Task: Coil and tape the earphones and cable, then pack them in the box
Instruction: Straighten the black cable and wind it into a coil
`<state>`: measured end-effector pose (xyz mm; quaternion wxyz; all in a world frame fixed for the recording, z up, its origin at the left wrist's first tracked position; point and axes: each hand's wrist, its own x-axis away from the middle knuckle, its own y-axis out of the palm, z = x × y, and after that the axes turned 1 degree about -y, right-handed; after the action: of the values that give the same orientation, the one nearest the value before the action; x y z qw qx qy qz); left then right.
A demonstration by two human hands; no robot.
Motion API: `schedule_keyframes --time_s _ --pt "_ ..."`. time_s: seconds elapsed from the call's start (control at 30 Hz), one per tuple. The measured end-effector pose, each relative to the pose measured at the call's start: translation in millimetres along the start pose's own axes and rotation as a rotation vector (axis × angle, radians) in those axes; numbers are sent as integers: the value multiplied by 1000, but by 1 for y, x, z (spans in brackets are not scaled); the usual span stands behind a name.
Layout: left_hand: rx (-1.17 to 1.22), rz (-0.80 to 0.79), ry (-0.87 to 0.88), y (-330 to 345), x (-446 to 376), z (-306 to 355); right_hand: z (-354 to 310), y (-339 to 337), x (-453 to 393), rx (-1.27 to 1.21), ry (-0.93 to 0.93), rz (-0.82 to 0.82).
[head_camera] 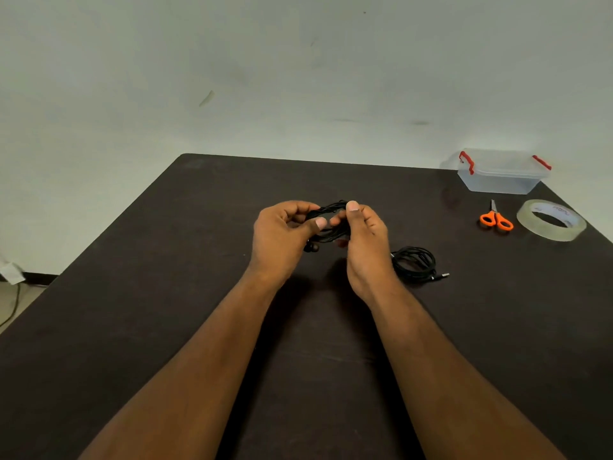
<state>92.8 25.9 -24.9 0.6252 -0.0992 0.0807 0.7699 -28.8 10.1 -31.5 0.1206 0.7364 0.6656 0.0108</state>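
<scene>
While raised just above the dark table (166,293), a black earphone bundle (326,224) is gripped by the left hand (282,237) and right hand (365,240). A coiled black cable (414,263) is seen on the table beside the right wrist; a lidded clear box (501,174), orange scissors (496,219) and a tape roll (551,220) are set at far right.

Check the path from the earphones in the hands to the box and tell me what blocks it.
Nothing visible blocks it. The earphones are held by both hands above the table; the box sits far right, lid on. Scissors and tape roll lie just in front of it.
</scene>
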Motion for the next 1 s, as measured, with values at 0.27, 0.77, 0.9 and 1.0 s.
schedule_keyframes --time_s 0.27,0.77,0.9,1.0 --pt "91 -252 -219 -6 1 0 -3 1 1 -229 203 -177" --pt "-34 -345 -116 -4 -1 14 -15 -11 -3 191 -100 -203" --pt "-77 -496 -138 -4 2 11 -17 -13 -1 76 -77 -168" --pt "-59 -499 -129 -1 6 10 -20 -14 -2 -66 -77 -157"
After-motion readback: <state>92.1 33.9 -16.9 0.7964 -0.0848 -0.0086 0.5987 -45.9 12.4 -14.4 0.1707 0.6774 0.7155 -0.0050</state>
